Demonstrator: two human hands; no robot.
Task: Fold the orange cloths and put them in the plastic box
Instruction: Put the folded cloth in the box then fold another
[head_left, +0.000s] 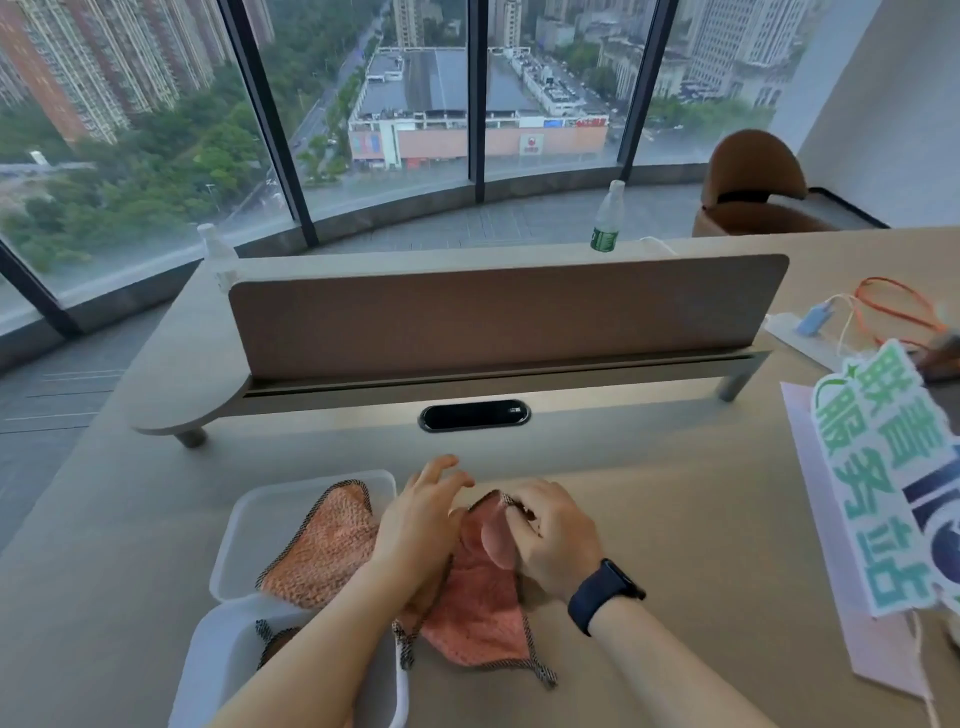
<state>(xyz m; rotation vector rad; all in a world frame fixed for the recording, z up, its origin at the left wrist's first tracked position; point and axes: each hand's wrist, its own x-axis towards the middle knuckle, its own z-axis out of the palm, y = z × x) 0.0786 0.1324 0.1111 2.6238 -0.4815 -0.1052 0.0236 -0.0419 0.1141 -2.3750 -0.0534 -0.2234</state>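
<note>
Folding step: an orange cloth (478, 613) on the surface (675, 493), right of the plastic box (234, 540), is pinched at its far edge by the right hand (550, 535), the left hand (421, 525) spread flat upon it; a fold-over is judged next.

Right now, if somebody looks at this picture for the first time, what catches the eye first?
Probably the two hands at the bottom centre, the left hand and the right hand working an orange cloth on the table. Left of them, another orange cloth lies in a clear plastic box. Behind, tall windows show a city far below.
</note>
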